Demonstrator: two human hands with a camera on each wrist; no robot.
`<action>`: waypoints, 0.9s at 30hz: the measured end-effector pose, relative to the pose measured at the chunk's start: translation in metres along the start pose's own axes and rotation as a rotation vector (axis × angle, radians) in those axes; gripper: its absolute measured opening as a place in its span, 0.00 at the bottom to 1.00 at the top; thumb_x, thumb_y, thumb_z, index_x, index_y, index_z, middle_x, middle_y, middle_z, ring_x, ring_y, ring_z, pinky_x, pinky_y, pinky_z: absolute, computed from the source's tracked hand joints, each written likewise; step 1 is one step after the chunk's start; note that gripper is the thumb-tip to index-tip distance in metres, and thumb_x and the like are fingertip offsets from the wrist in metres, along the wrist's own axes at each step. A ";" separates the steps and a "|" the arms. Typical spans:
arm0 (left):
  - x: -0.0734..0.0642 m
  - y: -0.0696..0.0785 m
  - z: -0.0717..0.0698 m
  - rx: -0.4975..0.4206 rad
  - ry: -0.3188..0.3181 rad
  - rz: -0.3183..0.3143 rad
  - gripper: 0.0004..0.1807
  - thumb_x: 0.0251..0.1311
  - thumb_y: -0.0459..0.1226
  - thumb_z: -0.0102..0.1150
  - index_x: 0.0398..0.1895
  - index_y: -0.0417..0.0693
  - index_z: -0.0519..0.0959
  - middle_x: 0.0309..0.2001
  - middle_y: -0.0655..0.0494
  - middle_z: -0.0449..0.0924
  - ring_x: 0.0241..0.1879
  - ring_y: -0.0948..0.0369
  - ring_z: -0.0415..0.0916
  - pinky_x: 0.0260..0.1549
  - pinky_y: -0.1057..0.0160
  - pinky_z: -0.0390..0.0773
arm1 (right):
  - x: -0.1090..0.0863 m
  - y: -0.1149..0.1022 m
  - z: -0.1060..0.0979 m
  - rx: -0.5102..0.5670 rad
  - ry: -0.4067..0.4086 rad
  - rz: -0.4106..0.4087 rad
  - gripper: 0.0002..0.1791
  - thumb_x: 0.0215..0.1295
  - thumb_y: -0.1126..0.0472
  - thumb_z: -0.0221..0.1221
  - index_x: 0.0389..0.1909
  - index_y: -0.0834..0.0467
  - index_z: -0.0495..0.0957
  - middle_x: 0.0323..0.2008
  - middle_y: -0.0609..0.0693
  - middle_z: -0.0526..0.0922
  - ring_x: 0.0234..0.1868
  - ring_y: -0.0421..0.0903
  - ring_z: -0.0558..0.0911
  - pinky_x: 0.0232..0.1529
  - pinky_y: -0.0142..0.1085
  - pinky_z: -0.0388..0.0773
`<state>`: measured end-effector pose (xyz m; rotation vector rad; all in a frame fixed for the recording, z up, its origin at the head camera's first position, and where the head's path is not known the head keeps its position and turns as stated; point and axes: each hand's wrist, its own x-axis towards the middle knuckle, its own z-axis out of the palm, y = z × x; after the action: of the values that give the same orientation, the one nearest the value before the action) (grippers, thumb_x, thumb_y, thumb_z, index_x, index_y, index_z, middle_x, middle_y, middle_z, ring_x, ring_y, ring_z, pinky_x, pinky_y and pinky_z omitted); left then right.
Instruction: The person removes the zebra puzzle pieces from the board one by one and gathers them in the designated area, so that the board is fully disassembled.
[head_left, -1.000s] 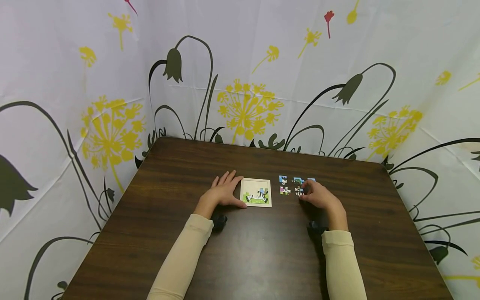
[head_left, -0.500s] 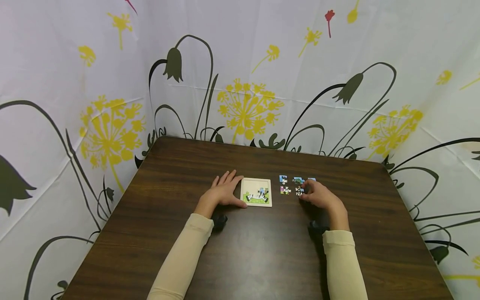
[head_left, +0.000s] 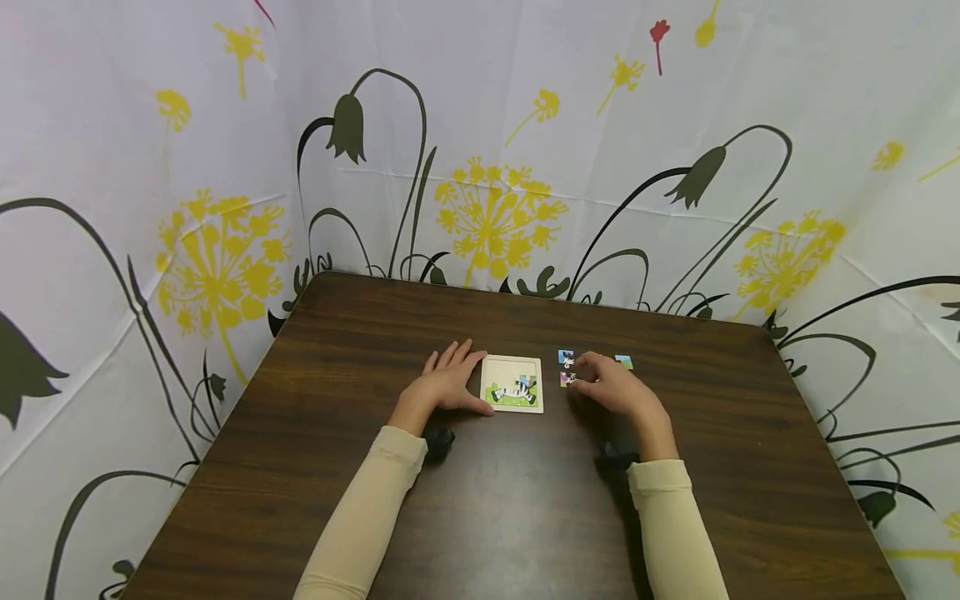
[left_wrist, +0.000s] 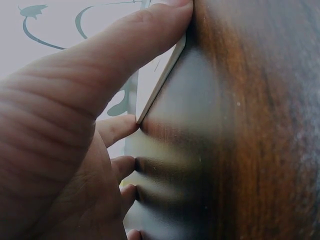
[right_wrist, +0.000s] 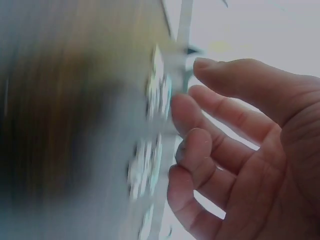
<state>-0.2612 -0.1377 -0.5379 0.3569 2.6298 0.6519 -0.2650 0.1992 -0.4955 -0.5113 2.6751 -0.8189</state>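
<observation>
A small square puzzle board with a pale rim lies in mid-table, with zebra pieces set across its lower part. My left hand is spread along its left side, thumb at the near corner and index fingertip at the far one. The left wrist view shows these digits straight against the board's edge. My right hand hovers at the loose pieces, thumb and fingers apart with nothing between them. Near its fingertips are a blue piece and a pink piece; the hand hides other pieces.
Another blue-green puzzle piece lies beyond my right hand. The dark wooden table reaches back to a white curtain printed with flowers. Blurred pieces show beside the fingers in the right wrist view.
My right hand has moved left from the lower middle piece toward the pink piece, uncovering the blue-green piece at the right. My left hand and the board have stayed put.
</observation>
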 end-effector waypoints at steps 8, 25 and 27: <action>0.001 -0.001 0.000 0.004 0.007 -0.001 0.67 0.51 0.67 0.78 0.89 0.62 0.50 0.90 0.50 0.33 0.89 0.47 0.27 0.84 0.35 0.30 | 0.021 -0.045 0.027 -0.058 -0.060 -0.069 0.21 0.75 0.57 0.65 0.64 0.60 0.79 0.40 0.53 0.86 0.35 0.46 0.80 0.38 0.40 0.78; 0.004 -0.004 0.002 -0.013 -0.008 -0.002 0.67 0.52 0.66 0.79 0.90 0.63 0.50 0.90 0.51 0.32 0.89 0.47 0.26 0.84 0.34 0.27 | 0.038 -0.062 0.047 -0.059 -0.141 -0.035 0.26 0.71 0.55 0.71 0.66 0.55 0.76 0.37 0.50 0.84 0.31 0.45 0.79 0.33 0.37 0.75; 0.003 -0.003 0.002 -0.012 -0.005 -0.002 0.67 0.52 0.66 0.79 0.90 0.63 0.50 0.90 0.51 0.32 0.89 0.47 0.26 0.84 0.34 0.27 | 0.038 -0.062 0.047 -0.060 -0.140 -0.024 0.25 0.71 0.55 0.71 0.65 0.55 0.76 0.38 0.50 0.84 0.31 0.46 0.79 0.34 0.38 0.76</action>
<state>-0.2633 -0.1386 -0.5420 0.3521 2.6204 0.6654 -0.2662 0.1129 -0.5036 -0.5939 2.5753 -0.6848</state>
